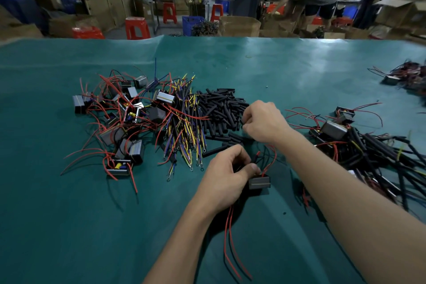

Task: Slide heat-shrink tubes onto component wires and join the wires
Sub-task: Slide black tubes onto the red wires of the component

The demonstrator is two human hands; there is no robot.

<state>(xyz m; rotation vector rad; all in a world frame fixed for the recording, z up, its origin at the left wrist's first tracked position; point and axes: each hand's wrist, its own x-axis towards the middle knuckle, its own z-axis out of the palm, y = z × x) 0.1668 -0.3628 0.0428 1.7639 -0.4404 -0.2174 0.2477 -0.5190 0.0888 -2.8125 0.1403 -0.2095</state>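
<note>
A: What is held by the left hand (227,174)?

B: A small black component (259,181) is gripped there, the thumb pressed along its top and the fingers curled around behind it. It is kept just above the green table cover (69,226), near the middle of the work area. Red wires (231,244) are seen trailing from under the hand toward the near edge, and further red and black leads (268,159) are raised from the component toward the right hand.

A: And the right hand (265,122)?

B: Its fingers are curled at the edge of the pile of black heat-shrink tubes (221,108). Whether a tube is actually pinched cannot be told, since the fingertips are turned away and hidden.

A: Where are the other parts laid?

B: A heap of boxed components with red wires (115,117) is spread to the left. A bundle of yellow, blue and black wires with ring terminals (184,127) is placed between that heap and the tubes. To the right, a pile of sleeved, finished-looking assemblies (368,150) is laid beside the right forearm.

A: Can any writing or brand be read?

B: None can be made out; the component faces are too small and blurred. Red stools (137,27) and cardboard boxes (239,25) are seen beyond the table.
</note>
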